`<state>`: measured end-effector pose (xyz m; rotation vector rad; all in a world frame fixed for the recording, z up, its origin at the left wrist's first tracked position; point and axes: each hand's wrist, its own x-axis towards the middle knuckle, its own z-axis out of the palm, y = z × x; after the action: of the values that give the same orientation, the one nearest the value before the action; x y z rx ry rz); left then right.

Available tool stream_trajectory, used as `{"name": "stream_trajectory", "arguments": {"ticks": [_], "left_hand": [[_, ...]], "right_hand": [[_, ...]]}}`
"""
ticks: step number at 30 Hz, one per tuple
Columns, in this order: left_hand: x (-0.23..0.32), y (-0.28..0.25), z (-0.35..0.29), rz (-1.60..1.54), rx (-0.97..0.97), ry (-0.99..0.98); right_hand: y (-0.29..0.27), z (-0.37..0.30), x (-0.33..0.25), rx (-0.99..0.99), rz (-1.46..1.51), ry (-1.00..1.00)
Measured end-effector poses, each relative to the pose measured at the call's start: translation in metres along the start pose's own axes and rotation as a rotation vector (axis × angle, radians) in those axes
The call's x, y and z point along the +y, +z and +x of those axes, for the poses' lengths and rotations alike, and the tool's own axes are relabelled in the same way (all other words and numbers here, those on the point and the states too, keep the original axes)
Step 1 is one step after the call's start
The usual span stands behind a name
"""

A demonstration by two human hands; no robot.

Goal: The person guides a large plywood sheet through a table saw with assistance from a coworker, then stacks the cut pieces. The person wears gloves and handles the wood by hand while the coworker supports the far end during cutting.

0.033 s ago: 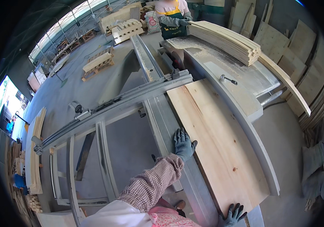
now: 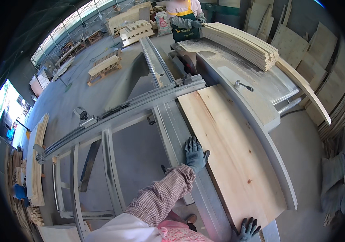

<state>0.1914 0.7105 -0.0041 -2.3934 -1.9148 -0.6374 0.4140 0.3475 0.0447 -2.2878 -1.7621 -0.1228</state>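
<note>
A long pale wooden board with knots and a brown streak lies flat on the panel saw's metal sliding table. My left hand, in a grey-blue work glove, rests flat beside the board's left edge, its fingers stretched forward and thumb against the edge. At the near end, my right hand, gloved too, touches the board's corner with fingers spread; its wrist is cut off by the picture's lower edge. The board's far end meets the metal crosscut fence, and a long straight fence runs along its right side.
Past the board, a reddish saw blade shows in its slot. A co-worker in a dark green apron stands behind a stack of wooden strips on the saw table. A clamp handle juts up right. Sheets lean along the right wall.
</note>
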Motion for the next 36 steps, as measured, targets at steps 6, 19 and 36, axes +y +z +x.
{"name": "stream_trajectory", "arguments": {"ticks": [6, 19, 36], "left_hand": [[-0.005, 0.004, 0.002, -0.007, 0.045, 0.0], [-0.013, 0.011, 0.015, 0.002, 0.018, -0.095], [-0.003, 0.013, 0.024, -0.037, -0.003, -0.167]], "right_hand": [[0.007, 0.0, 0.006, -0.006, 0.12, -0.213], [0.016, 0.011, 0.003, -0.16, 0.076, -0.223], [0.05, 0.013, 0.025, -0.173, 0.097, -0.28]]}}
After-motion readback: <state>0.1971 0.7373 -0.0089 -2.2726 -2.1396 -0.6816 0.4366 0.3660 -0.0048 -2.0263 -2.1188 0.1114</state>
